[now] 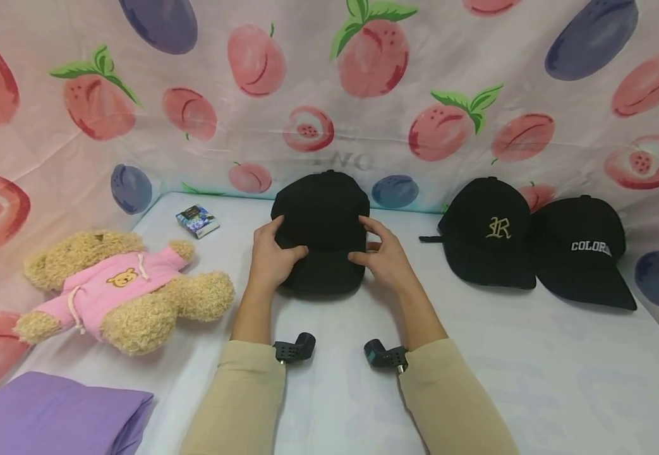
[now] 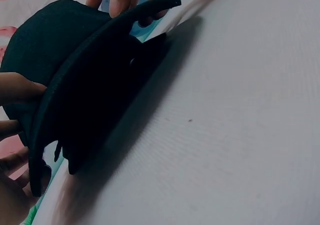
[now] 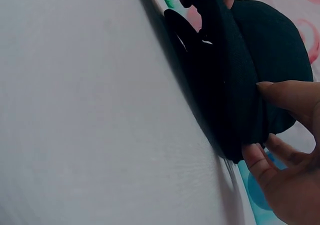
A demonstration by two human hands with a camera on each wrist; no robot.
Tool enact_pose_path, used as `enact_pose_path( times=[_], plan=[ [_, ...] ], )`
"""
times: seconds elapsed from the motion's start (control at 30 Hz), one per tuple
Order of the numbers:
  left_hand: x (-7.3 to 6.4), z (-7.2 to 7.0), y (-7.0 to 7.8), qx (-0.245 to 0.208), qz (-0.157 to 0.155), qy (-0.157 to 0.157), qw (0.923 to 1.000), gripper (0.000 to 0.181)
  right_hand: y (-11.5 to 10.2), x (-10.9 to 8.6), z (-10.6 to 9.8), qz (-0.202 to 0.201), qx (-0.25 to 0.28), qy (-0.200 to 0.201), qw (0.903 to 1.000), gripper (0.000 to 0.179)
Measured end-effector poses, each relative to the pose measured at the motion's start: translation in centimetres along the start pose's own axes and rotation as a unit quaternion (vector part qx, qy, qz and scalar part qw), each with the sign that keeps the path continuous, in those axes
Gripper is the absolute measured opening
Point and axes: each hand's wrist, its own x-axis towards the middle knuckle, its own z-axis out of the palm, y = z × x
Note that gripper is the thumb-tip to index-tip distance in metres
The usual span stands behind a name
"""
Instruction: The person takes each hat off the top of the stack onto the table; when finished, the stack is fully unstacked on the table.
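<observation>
A plain black cap (image 1: 323,218) is at the middle of the white table, toward the back, with its brim facing me. My left hand (image 1: 272,253) grips its left side, thumb on the front where brim meets crown. On the other side my right hand (image 1: 383,253) holds it the same way, thumb near the brim. In the left wrist view the cap (image 2: 55,40) shows its dark underside over the table, and the left thumb presses at the brim's base. The right wrist view shows the cap (image 3: 275,45) with the right thumb and fingers at its edge.
To the right stand a black cap with a gold emblem (image 1: 485,237) and a black cap with white lettering (image 1: 582,253), side by side. At left lie a teddy bear (image 1: 119,284) in a pink top, a small blue patterned box (image 1: 197,220) and a folded purple cloth (image 1: 56,414). Fruit-print fabric (image 1: 363,120) hangs behind.
</observation>
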Motion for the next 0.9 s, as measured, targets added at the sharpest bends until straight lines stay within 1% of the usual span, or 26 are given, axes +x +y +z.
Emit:
enact_pose_path(
  times=[0.13,0.57,0.73,0.9],
  plan=[
    [0.0,0.0,0.3,-0.005,-0.003,-0.001,1.0,0.084,-0.3,0.0,-0.4,-0.002,0.001,0.001,1.0,0.082],
    [-0.4,0.2,1.3,0.009,-0.005,-0.011,0.9999,0.083,-1.1,-0.5,-1.6,0.003,0.001,0.0,1.0,0.084],
    [-0.4,0.3,1.5,0.01,-0.012,-0.014,0.9998,0.083,-1.2,-0.6,-2.0,0.004,0.0,-0.003,1.0,0.083],
    [-0.5,0.4,1.7,0.008,-0.011,-0.015,0.9998,0.084,-1.2,-0.6,-2.3,-0.002,-0.001,-0.001,1.0,0.083]
  ],
)
